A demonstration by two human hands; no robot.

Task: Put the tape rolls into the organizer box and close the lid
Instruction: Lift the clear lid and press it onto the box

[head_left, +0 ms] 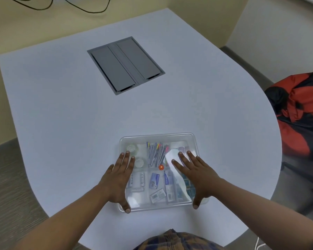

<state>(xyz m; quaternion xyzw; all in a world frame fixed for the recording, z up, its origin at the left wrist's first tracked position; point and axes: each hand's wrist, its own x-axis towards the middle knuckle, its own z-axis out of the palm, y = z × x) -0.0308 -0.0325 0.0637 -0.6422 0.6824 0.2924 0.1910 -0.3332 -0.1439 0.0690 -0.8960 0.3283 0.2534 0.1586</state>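
Nearest me, both my hands lie flat on the clear lid [157,201] of the organizer box [195,141], which sits at the near edge of the pale surface [61,105]. My left hand [118,179] is spread, palm down, over the left side, thumb hooked at the near rim; my right hand [193,175] is spread the same way over the right side, thumb at the near right corner. Neither one pinches anything.

The lid looks like thin, see-through plastic, so I judge it light, a little springy and smooth enough to slide under a palm. It should seat best with pressure along the rim and corners, not in the middle, where it would likely bow. To lift the whole box I would take it by the two short sides (the contents would probably shift if I tipped it).

Through the lid, the tape rolls [135,155] sit in the far-left compartment, two pale rounds one behind the other. Next to them is a bunch of pens [155,153], with a small orange thing [161,167] at their near end. The small packets [154,180] nearer me carry print, but it is too blurred to read; I can make out no brand.

Farther off, a grey cable hatch [126,65] is set into the surface, both flaps shut.
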